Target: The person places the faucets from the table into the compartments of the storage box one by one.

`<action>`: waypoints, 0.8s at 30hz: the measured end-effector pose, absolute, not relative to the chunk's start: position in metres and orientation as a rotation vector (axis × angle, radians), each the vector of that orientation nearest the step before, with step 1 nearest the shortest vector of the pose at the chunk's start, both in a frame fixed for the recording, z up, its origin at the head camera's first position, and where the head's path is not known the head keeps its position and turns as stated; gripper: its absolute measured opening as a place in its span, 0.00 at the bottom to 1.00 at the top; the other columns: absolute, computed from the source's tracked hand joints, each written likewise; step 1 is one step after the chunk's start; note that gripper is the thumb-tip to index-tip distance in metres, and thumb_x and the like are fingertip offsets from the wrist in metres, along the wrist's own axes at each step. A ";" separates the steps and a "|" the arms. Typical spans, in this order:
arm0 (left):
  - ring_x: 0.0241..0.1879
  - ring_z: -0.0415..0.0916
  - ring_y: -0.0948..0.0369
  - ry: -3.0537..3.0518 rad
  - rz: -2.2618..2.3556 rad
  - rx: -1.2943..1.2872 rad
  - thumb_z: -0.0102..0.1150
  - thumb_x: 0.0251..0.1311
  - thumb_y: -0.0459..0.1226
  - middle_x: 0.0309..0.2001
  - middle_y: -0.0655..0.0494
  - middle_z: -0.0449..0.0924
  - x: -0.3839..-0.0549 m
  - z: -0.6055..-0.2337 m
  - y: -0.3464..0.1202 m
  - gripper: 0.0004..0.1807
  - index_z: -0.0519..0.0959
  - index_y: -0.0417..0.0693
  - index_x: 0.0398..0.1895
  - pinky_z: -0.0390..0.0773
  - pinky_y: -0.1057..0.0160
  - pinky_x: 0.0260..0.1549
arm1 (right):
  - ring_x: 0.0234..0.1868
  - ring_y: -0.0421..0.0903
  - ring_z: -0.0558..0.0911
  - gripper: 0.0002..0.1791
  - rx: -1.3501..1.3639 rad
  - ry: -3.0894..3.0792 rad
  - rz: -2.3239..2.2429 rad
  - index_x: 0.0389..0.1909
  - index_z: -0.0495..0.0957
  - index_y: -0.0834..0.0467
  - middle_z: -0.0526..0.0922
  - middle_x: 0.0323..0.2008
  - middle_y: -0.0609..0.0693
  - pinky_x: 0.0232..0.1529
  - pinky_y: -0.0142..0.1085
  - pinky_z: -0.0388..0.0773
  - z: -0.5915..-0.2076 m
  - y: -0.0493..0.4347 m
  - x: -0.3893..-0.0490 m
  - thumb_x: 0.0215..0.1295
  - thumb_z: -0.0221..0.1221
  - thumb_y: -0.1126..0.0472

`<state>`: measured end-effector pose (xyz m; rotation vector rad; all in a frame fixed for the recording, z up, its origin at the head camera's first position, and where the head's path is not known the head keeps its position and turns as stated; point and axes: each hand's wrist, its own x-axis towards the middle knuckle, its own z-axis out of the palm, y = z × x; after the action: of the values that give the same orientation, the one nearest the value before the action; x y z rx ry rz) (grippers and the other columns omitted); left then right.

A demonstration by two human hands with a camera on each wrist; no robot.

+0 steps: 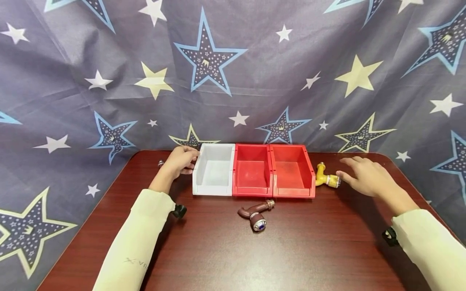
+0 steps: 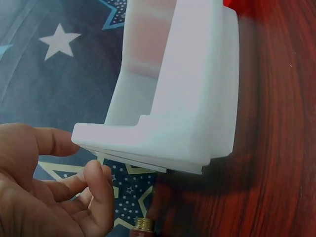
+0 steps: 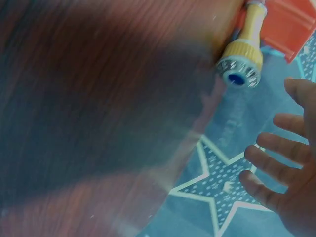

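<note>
My left hand (image 1: 179,161) is at the outer side of the white bin (image 1: 214,189), loosely bent. In the left wrist view one fingertip (image 2: 64,143) meets the bin's corner while the other fingers curl below it, gripping nothing. My right hand (image 1: 367,178) hovers with spread fingers just right of a yellow tap (image 1: 321,178), holding nothing. That tap has a ribbed knob and lies beside the orange-red bin (image 1: 293,193). A brown tap (image 1: 251,211) with a brass thread lies in front of the bins. Another tap (image 1: 160,163) is mostly hidden behind the left hand.
A red bin (image 1: 252,191) stands between the white and orange-red ones, all side by side at the back of the brown wooden table (image 1: 262,262). A star-patterned cloth (image 1: 233,101) hangs directly behind the table's far edge.
</note>
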<state>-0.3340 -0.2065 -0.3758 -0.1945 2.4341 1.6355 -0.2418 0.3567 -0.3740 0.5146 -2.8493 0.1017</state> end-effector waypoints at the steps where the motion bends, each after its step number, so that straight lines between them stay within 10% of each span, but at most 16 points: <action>1: 0.28 0.78 0.60 2.410 1.647 -0.204 0.56 0.71 0.43 0.46 0.48 0.74 -0.335 -0.376 -0.206 0.21 0.73 0.42 0.61 0.83 0.63 0.27 | 0.55 0.69 0.80 0.29 0.504 -2.867 0.100 0.62 0.76 0.65 0.80 0.55 0.69 0.47 0.67 0.75 -0.374 0.360 -0.242 0.71 0.62 0.46; 24: 0.22 0.73 0.65 2.229 1.825 -0.252 0.60 0.65 0.33 0.31 0.56 0.75 -0.335 -0.379 -0.207 0.22 0.74 0.41 0.62 0.79 0.70 0.22 | 0.50 0.69 0.82 0.29 0.484 -3.014 0.124 0.60 0.76 0.66 0.82 0.48 0.67 0.45 0.64 0.76 -0.391 0.385 -0.248 0.72 0.61 0.46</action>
<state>-0.3349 -0.2073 -0.3790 -0.2520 2.2287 1.8252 -0.2482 0.3850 -0.3915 0.4841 -3.0142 0.1242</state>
